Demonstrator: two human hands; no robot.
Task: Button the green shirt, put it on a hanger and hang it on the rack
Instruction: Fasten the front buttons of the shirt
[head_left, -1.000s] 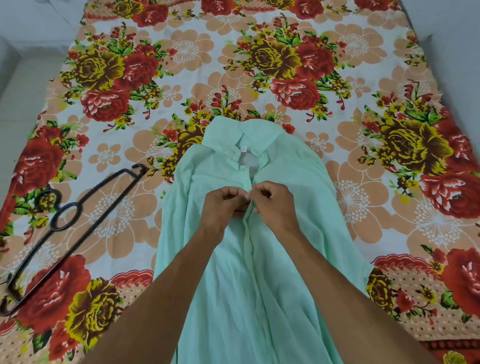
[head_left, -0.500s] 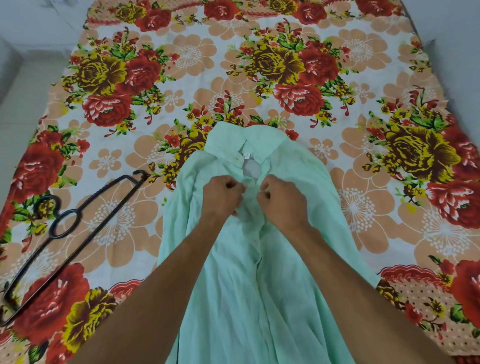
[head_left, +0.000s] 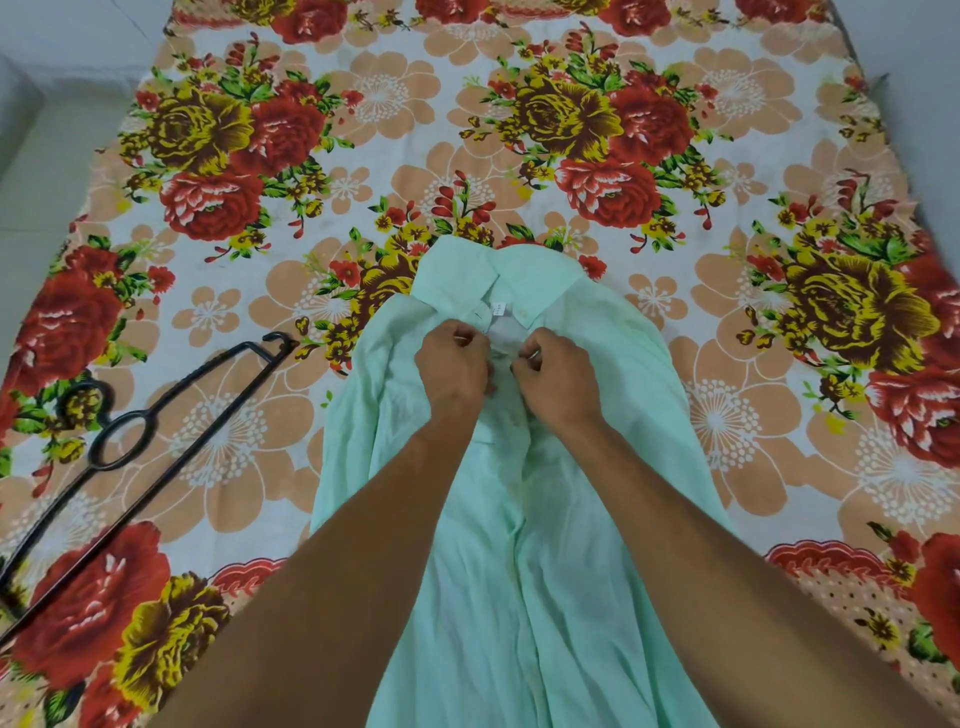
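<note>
A pale green shirt (head_left: 587, 571) lies front-up on the bed, collar pointing away from me, with a white label showing inside the neck. My left hand (head_left: 453, 366) pinches the left front edge just below the collar. My right hand (head_left: 556, 376) pinches the right front edge beside it. A small gap separates the two fists. The button under my fingers is hidden. A black hanger (head_left: 135, 441) lies flat on the bedsheet to the left of the shirt, apart from it.
A floral bedsheet (head_left: 519, 130) in red, yellow and peach covers the bed. Pale floor (head_left: 47, 171) runs along the left edge of the bed, and a light wall or floor shows at the far right. No rack is in view.
Both hands have slid up the shirt front from mid-chest to just under the collar and have parted slightly. The camera has tilted a little, so the shirt sits lower in view.
</note>
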